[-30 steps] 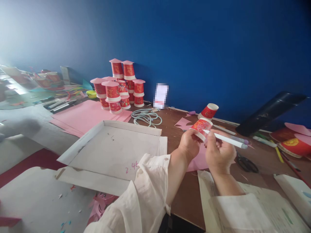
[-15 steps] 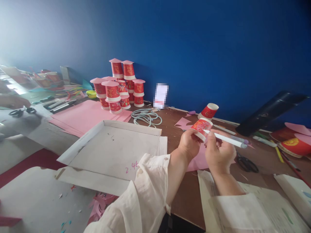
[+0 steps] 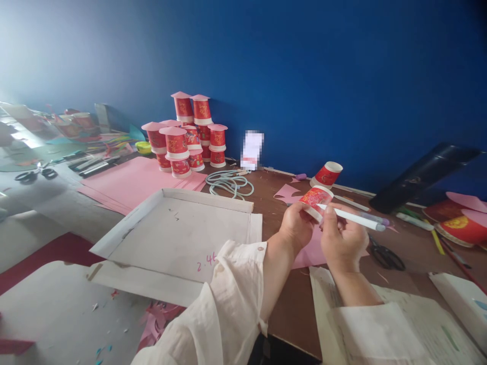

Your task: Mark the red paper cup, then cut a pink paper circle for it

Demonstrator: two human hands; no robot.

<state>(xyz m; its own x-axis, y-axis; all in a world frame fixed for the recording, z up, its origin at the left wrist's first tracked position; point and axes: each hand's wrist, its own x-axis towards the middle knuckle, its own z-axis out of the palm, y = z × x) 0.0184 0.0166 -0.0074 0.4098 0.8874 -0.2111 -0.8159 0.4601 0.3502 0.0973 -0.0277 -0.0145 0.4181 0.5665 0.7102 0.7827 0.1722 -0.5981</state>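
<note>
On my feed the left hand [image 3: 299,223] is clamped on a red cup [image 3: 315,196], tilted above the desk [image 3: 266,190]; the right hand [image 3: 344,243] grips a white pen [image 3: 359,219], tip at the cup's side. A second cup [image 3: 326,175] and the blue wall [image 3: 304,81] bound the far side, black scissors [image 3: 380,251] the right. Bare desk lies open toward the cardboard tray [image 3: 205,228]. Since half a second ago, a co-worker's hand has left the far-left scissors [image 3: 38,169]; my pair hold their pose.
</note>
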